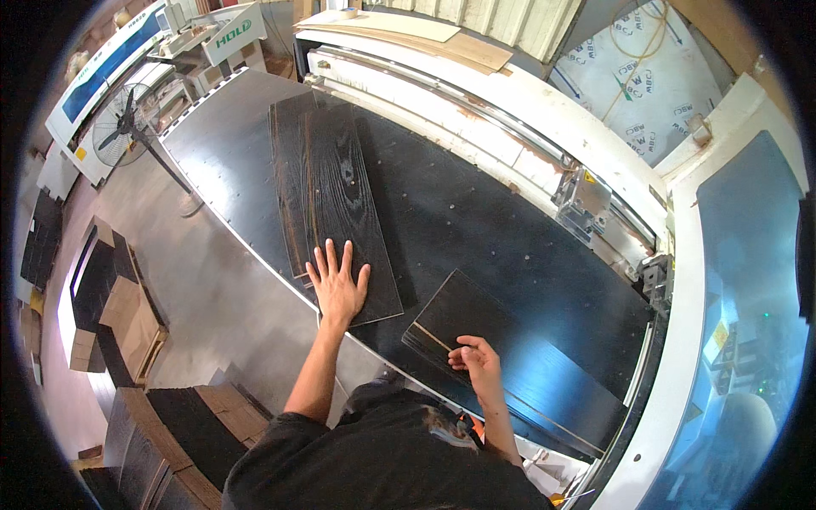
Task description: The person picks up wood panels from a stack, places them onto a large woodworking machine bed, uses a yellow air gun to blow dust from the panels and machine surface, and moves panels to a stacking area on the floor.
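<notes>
Looking down, I see my left hand (338, 285) lying flat on a dark board (344, 204), fingers spread wide and holding nothing. It presses on the near end of that board. The board is long and thin, and it runs from my hand up toward 11 o'clock, across the big black table (510, 246). Another dark board peeks out from under its left side.

My right hand (478, 361) is at 4 o'clock from the left one. Its fingers are curled and pinch the near edge of a second board (518, 365). That board runs from 10 o'clock down to 4 o'clock (its pale edge shows along the side near me). Each hand is nearest its own board, and the two boards lie apart.

More dark boards sit in stacks (170, 425) on the floor at 7 o'clock.
</notes>
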Demonstrator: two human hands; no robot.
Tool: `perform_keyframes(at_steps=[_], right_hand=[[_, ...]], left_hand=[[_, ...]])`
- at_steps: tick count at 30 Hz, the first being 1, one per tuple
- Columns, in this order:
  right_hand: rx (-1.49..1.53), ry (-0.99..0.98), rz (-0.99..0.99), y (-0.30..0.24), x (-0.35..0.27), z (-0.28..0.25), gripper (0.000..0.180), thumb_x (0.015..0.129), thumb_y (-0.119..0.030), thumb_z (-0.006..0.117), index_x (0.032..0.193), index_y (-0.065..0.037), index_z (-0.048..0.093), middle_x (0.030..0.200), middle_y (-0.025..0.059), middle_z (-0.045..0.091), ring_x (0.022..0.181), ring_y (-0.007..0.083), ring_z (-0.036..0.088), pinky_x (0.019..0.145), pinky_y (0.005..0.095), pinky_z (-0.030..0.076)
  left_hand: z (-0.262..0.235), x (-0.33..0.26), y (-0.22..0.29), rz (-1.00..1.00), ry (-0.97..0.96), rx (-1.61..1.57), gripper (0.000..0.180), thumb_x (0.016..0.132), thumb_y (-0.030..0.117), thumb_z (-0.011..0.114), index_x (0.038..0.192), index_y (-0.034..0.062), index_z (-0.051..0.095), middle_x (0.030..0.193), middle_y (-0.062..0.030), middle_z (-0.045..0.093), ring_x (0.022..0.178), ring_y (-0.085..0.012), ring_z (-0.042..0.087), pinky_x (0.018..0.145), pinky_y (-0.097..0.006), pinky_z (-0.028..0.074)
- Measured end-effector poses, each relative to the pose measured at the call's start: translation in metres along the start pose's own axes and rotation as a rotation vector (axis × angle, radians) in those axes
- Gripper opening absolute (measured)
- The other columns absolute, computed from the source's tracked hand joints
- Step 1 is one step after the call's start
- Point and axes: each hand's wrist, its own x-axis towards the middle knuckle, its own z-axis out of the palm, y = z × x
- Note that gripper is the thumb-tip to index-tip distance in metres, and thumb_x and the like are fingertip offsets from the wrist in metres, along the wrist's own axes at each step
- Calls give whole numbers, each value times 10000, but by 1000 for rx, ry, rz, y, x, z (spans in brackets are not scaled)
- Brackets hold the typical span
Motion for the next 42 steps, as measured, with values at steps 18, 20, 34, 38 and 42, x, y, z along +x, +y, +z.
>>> perform_keyframes(at_steps=[18, 20, 34, 38, 42], right_hand=[[-170, 45, -68, -10, -27, -5, 242, 1049, -143, 558, 1245, -10, 609, 1000, 96, 714, 910, 128, 659, 856, 276, 533], [-150, 76, -63, -5, -35, -13, 244, 1050, -144, 557, 1249, -10, 607, 1001, 98, 714, 910, 130, 661, 855, 275, 533], [-923, 528, -171, -21, -107, -92, 362, 913, -269, 722, 1244, -134, 665, 1427, 132, 524, 1362, 360, 442, 1107, 512, 366], [-1112, 466, -1, -13, -149, -112, 544, 898, -415, 724, 1405, -263, 598, 1634, 121, 288, 1531, 413, 160, 1232, 601, 125], [-1225, 496, 79, 15, -176, -124, 541, 937, -465, 654, 1459, -384, 542, 1686, 89, 205, 1560, 379, 101, 1239, 601, 86]], left_hand=[[22, 134, -78, -166, -22, 97, 676, 1000, 592, 431, 1570, 233, 381, 1665, -140, 257, 1540, -371, 204, 1205, -638, 160], [24, 135, -83, -172, -11, 90, 672, 996, 597, 436, 1564, 241, 394, 1663, -137, 263, 1539, -367, 208, 1206, -632, 163], [40, 122, -104, -369, 105, 150, 744, 945, 724, 452, 1489, 219, 493, 1149, -331, 614, 1033, -484, 643, 861, -539, 518], [39, 111, -101, -362, 68, 201, 774, 946, 766, 390, 1491, 227, 497, 1095, -339, 619, 996, -456, 654, 823, -539, 525], [41, 108, -101, -363, 76, 210, 781, 943, 776, 378, 1489, 230, 499, 1098, -329, 621, 1008, -458, 654, 822, -545, 525]])
